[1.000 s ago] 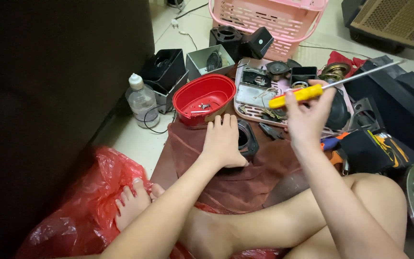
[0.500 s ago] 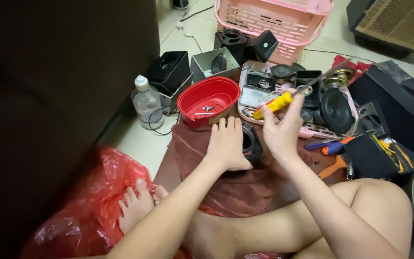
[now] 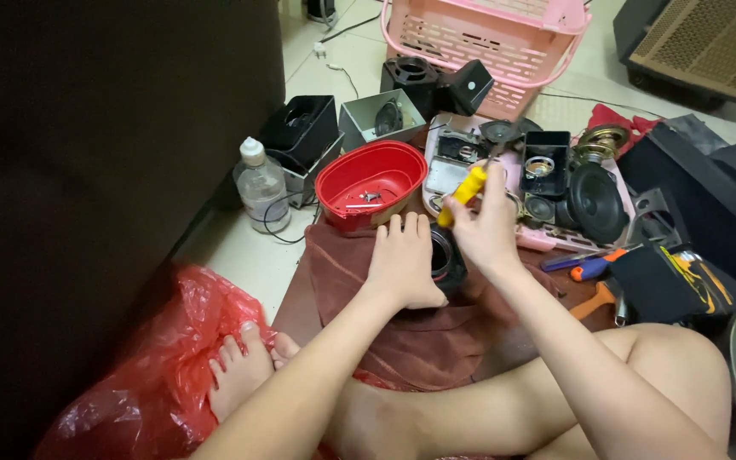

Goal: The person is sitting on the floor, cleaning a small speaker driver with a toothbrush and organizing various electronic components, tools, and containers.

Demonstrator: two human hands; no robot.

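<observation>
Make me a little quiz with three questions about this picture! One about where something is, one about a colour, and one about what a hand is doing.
1. Where is the clear plastic bottle?
A. Left of the red bowl
B. Inside the pink basket
C. On the person's knee

2. What colour is the screwdriver handle?
A. Green
B. Yellow
C. White

3. What is the left hand doing?
A. Lifting the bottle
B. Resting flat on a round black part
C. Waving in the air

Answers:
1 A, it stands on the floor beside the red bowl.
2 B, the handle gripped by the right hand is yellow.
3 B, the palm lies over the round black part on the brown cloth.
</observation>
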